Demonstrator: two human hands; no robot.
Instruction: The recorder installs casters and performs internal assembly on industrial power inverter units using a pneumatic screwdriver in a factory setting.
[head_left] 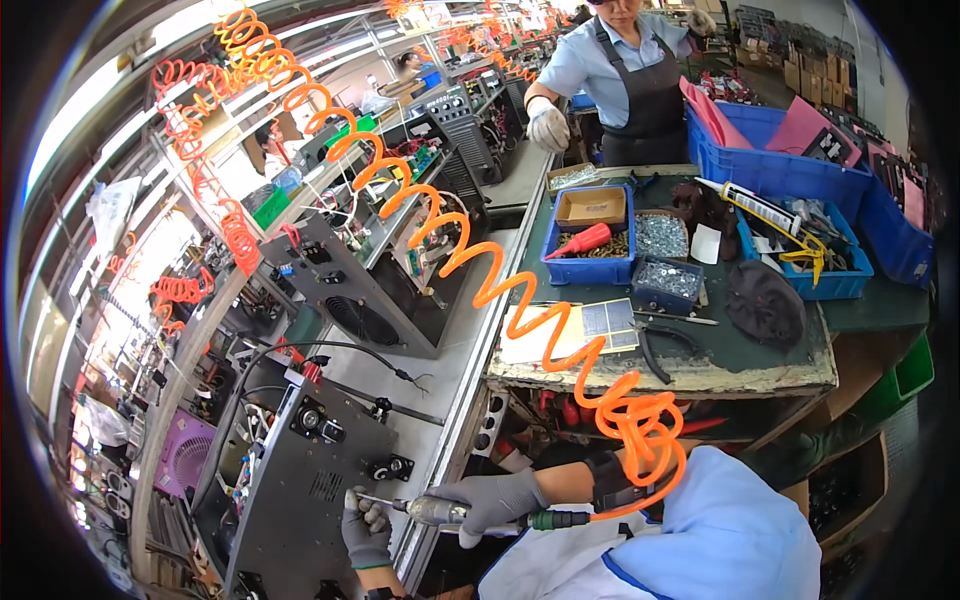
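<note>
My right hand (495, 502), in a grey glove, is wrapped round a pneumatic screwdriver (437, 511). The tool lies level, and its thin bit points left to the fingertips of my left hand (367, 532). That hand, also gloved, is closed with curled fingers at the bit's tip; whatever they pinch is too small to make out. Both hands are beside a dark grey metal machine casing (290, 520) with vents and round black fittings. A bright orange coiled air hose (535, 325) runs down to the screwdriver's rear end.
A worktable (740, 375) on the right bears a blue bin (590, 268), a red-handled screwdriver (588, 240), trays of screws (668, 280), pliers (660, 350) and a dark cap (765, 302). Across it stands a co-worker (630, 90) in an apron. Another machine casing (350, 290) stands farther along the line.
</note>
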